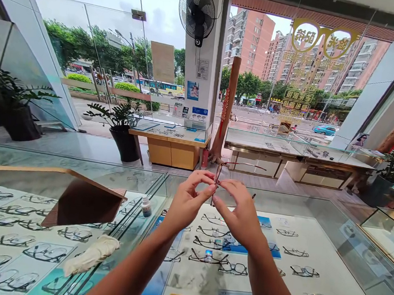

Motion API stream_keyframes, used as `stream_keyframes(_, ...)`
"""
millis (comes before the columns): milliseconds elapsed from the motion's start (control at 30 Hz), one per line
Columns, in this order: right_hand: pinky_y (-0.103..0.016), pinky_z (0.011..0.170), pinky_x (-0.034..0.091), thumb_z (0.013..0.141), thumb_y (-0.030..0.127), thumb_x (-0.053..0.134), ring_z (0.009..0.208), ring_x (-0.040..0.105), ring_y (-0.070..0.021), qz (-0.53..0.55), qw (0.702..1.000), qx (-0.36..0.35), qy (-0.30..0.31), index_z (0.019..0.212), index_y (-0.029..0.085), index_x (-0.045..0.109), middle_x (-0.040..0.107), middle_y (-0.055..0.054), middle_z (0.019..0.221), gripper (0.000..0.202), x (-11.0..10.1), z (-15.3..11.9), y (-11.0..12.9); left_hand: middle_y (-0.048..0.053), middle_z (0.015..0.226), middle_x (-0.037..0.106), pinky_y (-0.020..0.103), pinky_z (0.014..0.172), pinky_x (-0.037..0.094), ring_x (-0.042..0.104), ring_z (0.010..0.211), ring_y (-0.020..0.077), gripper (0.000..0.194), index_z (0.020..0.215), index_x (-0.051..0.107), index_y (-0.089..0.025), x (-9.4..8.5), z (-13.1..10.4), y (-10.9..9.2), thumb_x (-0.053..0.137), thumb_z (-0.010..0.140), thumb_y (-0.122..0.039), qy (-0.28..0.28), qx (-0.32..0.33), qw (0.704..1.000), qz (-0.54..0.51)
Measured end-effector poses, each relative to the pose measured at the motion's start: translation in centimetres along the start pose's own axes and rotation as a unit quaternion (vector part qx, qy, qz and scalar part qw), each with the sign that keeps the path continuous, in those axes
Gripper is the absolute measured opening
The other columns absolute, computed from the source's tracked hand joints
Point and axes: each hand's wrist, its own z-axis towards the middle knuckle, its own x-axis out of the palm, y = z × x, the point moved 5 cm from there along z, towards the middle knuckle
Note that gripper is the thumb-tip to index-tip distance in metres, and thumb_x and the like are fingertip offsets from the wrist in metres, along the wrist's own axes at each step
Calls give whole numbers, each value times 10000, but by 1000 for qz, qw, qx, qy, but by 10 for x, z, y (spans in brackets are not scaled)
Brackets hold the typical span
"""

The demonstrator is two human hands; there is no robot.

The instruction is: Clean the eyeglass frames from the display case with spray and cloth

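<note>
A pair of eyeglasses (219, 172) with thin dark rims is held up above the glass counter, seen nearly edge-on. One reddish temple arm stretches out to the right. My left hand (192, 196) pinches the frame from the left, thumb and fingers closed near its middle. From the right, my right hand (238, 208) grips the same frame, its thumb and fingertips meeting at the rim. The fingers partly cover the lenses and the bridge. Below both hands, several eyeglasses (212, 244) lie in rows inside the glass display case (288, 288).
Left of my forearms, a crumpled cream cloth (92, 255) and a small white-capped bottle (146, 206) rest on the glass top. A brown wooden tray-like piece (85, 201) stands at the left. Beyond are a potted plant (123, 142), a wooden display cabinet (173, 152) and a tree trunk (226, 108).
</note>
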Motion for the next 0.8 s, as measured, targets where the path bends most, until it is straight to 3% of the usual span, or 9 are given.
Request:
stream_keyframes(300,-394,957,533,1008,363,632,1057,706,-242,113,993,25,-13,1138,236,761,790,-71,1135,222,2,-7,7,91,1133,704,380,945,572,665,1121,250,181,892,807,-213,3,-15,-12,813,857,-391,-13,-32,997,-73)
stream_keyframes(500,-402,894,543,976,424,669,1006,714,-258,129,991,45,3,1042,239,780,803,-69,1076,226,4,-7,2,111,1207,705,408,1054,524,653,1193,251,278,1036,817,-223,-7,-40,-25,643,995,-436,-17,17,999,32)
stream_keyframes(600,-407,904,538,966,425,675,1021,716,-262,133,990,45,-7,1016,237,777,802,-73,1072,220,3,-7,0,98,1220,688,390,1056,500,631,1208,244,252,1122,745,-227,-40,-55,-2,605,1013,-406,-144,33,981,124)
stream_keyframes(633,-408,909,536,966,425,673,1024,716,-261,134,990,44,-10,1008,238,776,801,-73,1071,218,3,-8,-1,97,1238,675,389,1062,488,623,1205,242,255,1174,702,-228,-57,-61,11,615,1002,-395,-218,31,962,164)
stream_keyframes(700,-406,911,532,965,426,673,1016,715,-256,135,990,41,-17,990,241,776,799,-70,1061,213,0,-8,0,117,1366,595,403,1120,436,576,1265,253,374,1311,592,-225,-95,-75,44,645,963,-351,-369,2,894,254)
stream_keyframes(733,-404,910,530,964,427,675,1010,713,-253,135,990,40,-20,981,242,776,798,-67,1054,211,-2,-8,0,138,1425,544,411,1154,403,540,1316,267,465,1367,533,-213,-112,-80,63,663,932,-319,-408,-27,865,291)
stream_keyframes(800,-400,908,527,962,428,679,1003,712,-250,136,990,38,-23,970,241,774,796,-66,1046,210,-5,-9,2,175,1496,473,420,1197,345,450,1421,295,625,1443,424,-190,-139,-83,104,685,880,-268,-395,-133,837,354)
